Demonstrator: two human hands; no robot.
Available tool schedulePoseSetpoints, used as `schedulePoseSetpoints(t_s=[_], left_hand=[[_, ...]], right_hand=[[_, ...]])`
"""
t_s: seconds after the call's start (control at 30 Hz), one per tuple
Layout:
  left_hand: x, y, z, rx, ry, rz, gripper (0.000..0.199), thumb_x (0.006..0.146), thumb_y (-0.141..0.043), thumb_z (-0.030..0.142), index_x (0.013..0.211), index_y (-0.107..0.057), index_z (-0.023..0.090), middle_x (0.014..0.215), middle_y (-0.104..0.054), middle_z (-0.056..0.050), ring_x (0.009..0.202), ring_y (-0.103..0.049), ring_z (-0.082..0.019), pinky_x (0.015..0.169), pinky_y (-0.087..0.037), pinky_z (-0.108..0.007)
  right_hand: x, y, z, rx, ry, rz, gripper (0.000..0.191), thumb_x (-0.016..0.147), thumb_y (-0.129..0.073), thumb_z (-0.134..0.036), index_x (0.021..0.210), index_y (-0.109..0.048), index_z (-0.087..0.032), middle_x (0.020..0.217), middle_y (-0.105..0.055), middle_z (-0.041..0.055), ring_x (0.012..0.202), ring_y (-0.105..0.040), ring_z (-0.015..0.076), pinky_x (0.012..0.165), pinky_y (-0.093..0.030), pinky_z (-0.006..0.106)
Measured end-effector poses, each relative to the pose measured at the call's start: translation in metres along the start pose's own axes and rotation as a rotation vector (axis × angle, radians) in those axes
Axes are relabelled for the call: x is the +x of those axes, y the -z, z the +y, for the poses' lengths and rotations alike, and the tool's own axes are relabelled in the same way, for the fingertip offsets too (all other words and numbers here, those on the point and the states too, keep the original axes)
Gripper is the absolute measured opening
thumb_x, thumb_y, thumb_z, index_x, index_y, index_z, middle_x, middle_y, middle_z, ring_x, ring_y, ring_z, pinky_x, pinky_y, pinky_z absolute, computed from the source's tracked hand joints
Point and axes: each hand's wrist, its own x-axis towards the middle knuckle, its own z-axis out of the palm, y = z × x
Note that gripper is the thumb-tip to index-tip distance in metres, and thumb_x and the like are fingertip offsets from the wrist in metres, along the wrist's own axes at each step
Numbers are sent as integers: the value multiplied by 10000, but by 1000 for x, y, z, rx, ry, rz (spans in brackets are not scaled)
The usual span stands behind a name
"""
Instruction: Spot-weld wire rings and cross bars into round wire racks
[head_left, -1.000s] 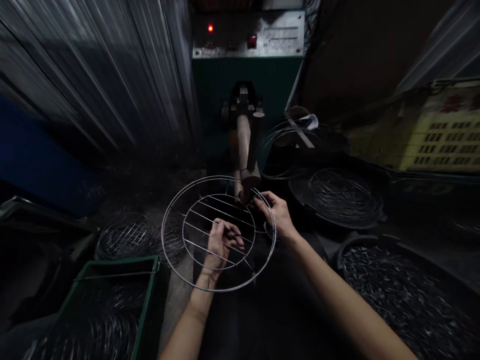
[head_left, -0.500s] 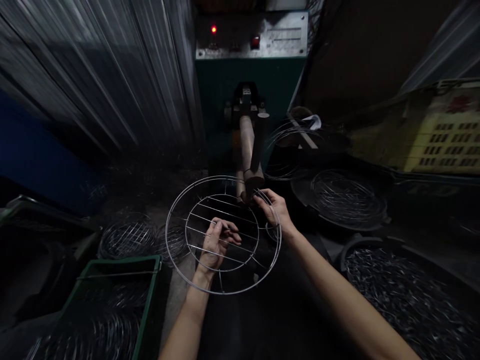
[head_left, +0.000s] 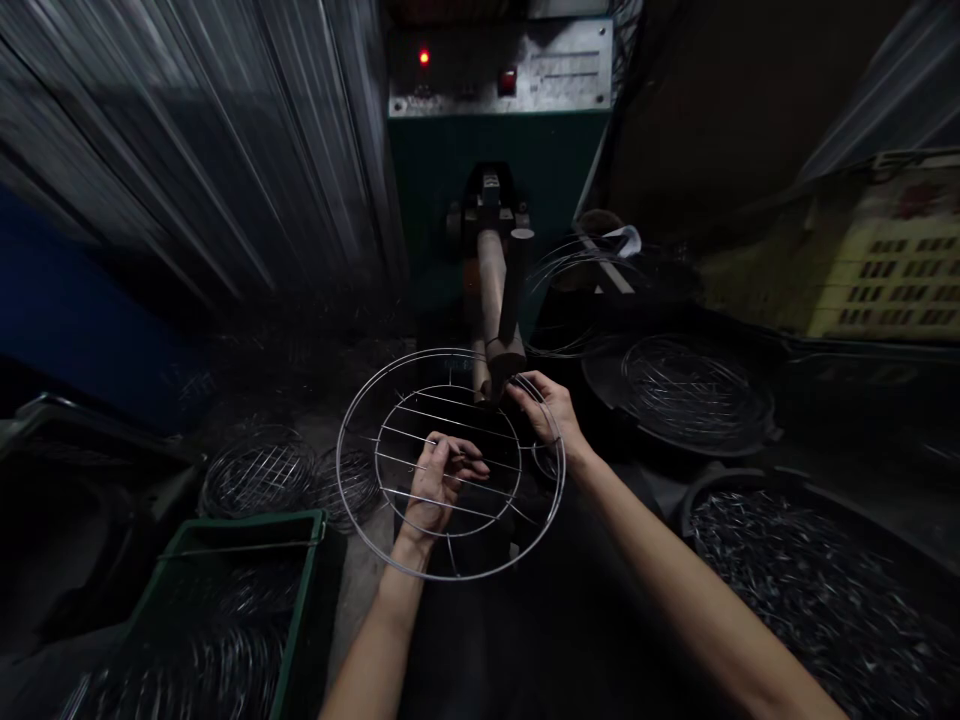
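Observation:
A round wire rack (head_left: 450, 536), with an outer double ring and a barred inner ring, lies below the upright metal rods (head_left: 504, 300) of the machine. Its far right rim is at the lower rod tip. My right hand (head_left: 553, 412) pinches that rim between thumb and fingers, close to the tip. Among the bars of the inner ring is my left hand (head_left: 442, 475), palm up, fingers curled and thumb against the forefinger. Whatever it may hold is too small and dark to make out.
The green machine (head_left: 435, 150) has a lit red lamp (head_left: 424, 57). At left, a green crate (head_left: 300, 600) holds wire rings, with wire racks (head_left: 259, 470) behind it. A tub of small metal pieces (head_left: 795, 580), a wire-filled basin (head_left: 690, 400) and a yellow crate (head_left: 900, 270) stand at right.
The rack has shifted slightly right and turned a little, its spokes now at a different angle. My left hand has moved a bit right. My right hand keeps its pinch on the rim.

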Motion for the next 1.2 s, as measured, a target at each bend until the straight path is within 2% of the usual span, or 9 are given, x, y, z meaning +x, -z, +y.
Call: schedulePoseSetpoints(t_s=[0.17,0.37,0.47,0.57,0.67,0.77,0.9,1.1,1.2], left_hand=[[2,3,9,7,3,-51,288,799,-579,426,765,-467,162,793,-628,-33,633,-598,-111,542,-461,-205],[8,18,34,95,84,-77,258,808,-564,404,805,-483,159,838,-609,-20,473,-518,-51,364,-376,-142],[3,18,39,203,163,-81,235,823,-547,383,831,-419,186,843,-624,-9,368,-497,-54,282,-344,-147],[-8,13,31,185,162,-57,292,807,-569,407,871,-359,214,811,-639,5,430,-590,-104,348,-448,-181],[-20,8,16,113,118,-19,359,792,-586,441,908,-309,243,799,-648,14,554,-662,-155,451,-515,-220],[-26,4,3,46,55,25,356,808,-559,459,920,-286,259,783,-641,28,555,-664,-151,461,-501,-202],[-23,1,-4,22,20,56,364,816,-541,474,889,-254,262,747,-620,48,519,-653,-150,422,-460,-174],[-15,-2,-1,56,2,1,343,820,-546,455,882,-278,250,792,-618,30,568,-658,-142,462,-471,-189],[-19,0,3,163,-35,-102,324,769,-649,325,922,-383,223,920,-617,-10,660,-653,-125,585,-509,-233]], right_hand=[[-8,9,2,108,-56,-49,294,735,-614,-408,912,-613,-173,755,-656,18,655,-600,139,638,-482,274],[-63,52,-12,-83,-96,-154,360,759,-617,-385,1063,-599,-194,986,-669,64,813,-635,179,725,-507,313],[-79,52,-19,-95,-105,-112,322,759,-617,-406,1001,-634,-194,903,-683,54,802,-642,189,712,-510,310],[-70,39,-19,-76,-89,5,280,754,-614,-429,878,-656,-181,776,-679,42,719,-641,180,682,-506,303],[-50,26,-17,23,-129,2,295,711,-651,-449,824,-646,-177,730,-665,31,689,-636,173,635,-506,286],[-36,18,-17,141,-201,-13,324,679,-672,-470,801,-630,-173,697,-650,18,647,-628,155,603,-507,273],[-32,16,-16,168,-213,-55,333,651,-692,-473,777,-634,-170,668,-637,5,614,-617,138,596,-499,260],[-23,14,-13,184,-192,-75,309,663,-685,-450,786,-636,-171,679,-637,-2,616,-622,133,591,-492,244],[-12,15,-11,210,-207,-124,315,645,-693,-448,783,-625,-173,681,-634,-6,605,-623,137,574,-489,244]])
